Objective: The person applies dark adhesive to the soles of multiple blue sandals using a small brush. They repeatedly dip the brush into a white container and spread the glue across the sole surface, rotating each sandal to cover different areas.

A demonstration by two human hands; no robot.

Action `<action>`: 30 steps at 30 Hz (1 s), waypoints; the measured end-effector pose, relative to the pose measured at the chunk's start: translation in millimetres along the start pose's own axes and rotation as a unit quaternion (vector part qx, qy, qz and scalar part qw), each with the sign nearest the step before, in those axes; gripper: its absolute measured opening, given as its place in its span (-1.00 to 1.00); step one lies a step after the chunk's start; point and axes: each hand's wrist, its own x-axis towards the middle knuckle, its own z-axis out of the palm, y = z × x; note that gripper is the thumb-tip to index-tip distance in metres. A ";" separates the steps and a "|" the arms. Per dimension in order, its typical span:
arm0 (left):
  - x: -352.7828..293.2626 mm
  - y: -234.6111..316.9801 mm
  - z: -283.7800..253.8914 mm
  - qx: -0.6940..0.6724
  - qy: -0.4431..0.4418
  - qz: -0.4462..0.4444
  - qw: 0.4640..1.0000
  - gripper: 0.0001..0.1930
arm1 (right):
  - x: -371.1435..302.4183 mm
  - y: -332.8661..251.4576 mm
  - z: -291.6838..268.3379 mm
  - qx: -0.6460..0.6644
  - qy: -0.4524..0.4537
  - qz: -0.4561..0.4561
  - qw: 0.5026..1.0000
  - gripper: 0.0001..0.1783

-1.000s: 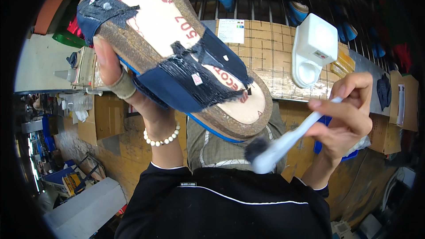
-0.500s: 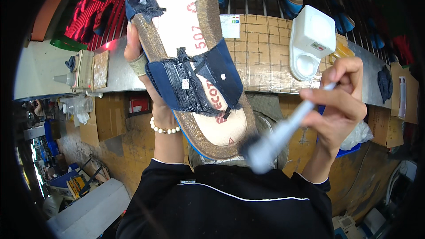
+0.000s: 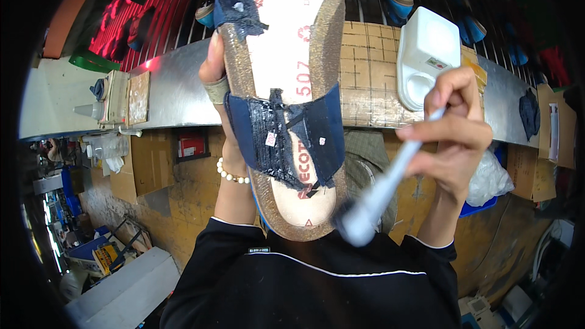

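An unfinished sandal [image 3: 277, 55] hangs upright in the middle, its cork rim around a cream board. Dark blue straps [image 3: 244, 125] are folded onto that board, their dark ends frayed. From the sandal's left side my left hand [image 3: 214, 64] grips it; a beige wrap covers one finger, and the other fingers are hidden behind the sandal. My right hand [image 3: 454, 137] is closed around the pale handle of a brush [image 3: 389, 192]. The brush's blurred dark bristles are beside the lower right cork edge; I cannot tell whether they touch it.
A white plastic dispenser [image 3: 434, 39] with a round well stands on a taped cardboard sheet [image 3: 368, 73] on the metal bench [image 3: 177, 91]. Blue-soled shoes [image 3: 399, 7] lie on the bars behind. A nozzle bottle [image 3: 91, 109] lies left; a dark cloth [image 3: 529, 117] hangs right.
My left hand has shifted the sandal right and turned it more upright, its lower end now further down. The right hand and brush have moved slightly left and stay beside the lower edge.
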 end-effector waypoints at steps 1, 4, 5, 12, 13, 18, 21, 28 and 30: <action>-0.1 -2.2 1.1 0.006 0.000 0.001 1.000 -0.23 | 1.2 0.4 1.1 -0.018 0.009 0.009 1.000 -0.48; 0.6 -5.8 4.1 0.025 0.008 0.017 1.000 -0.20 | -17.8 17.7 0.7 0.061 -0.013 0.044 0.997 -0.49; 0.9 -6.8 4.2 0.033 0.016 0.027 0.999 -0.19 | -22.1 21.2 -4.1 0.081 -0.027 0.047 0.995 -0.49; 3.1 32.1 -27.6 0.059 0.122 0.167 0.977 -0.10 | -65.1 30.2 -73.7 -0.389 0.114 0.271 0.873 -0.72; 8.4 39.4 -29.1 0.023 0.107 0.172 0.979 -0.09 | -69.1 34.6 -75.6 -0.445 0.093 0.269 0.849 -0.73; 42.1 47.4 -8.0 -0.252 -0.222 0.051 0.941 0.14 | -86.6 59.2 -63.6 -0.561 0.060 0.220 0.796 -0.76; 39.7 50.4 -2.5 -0.206 -0.192 0.067 0.957 0.16 | -94.8 60.2 -60.0 -0.535 0.095 0.210 0.813 -0.77; 8.4 31.7 -14.6 0.134 0.065 0.234 0.961 -0.13 | -102.7 53.2 -46.4 -0.346 0.167 0.356 0.852 -0.73; 2.5 6.3 -4.7 0.128 0.049 0.218 0.966 -0.22 | -93.1 42.7 -49.3 -0.234 0.224 0.345 0.881 -0.78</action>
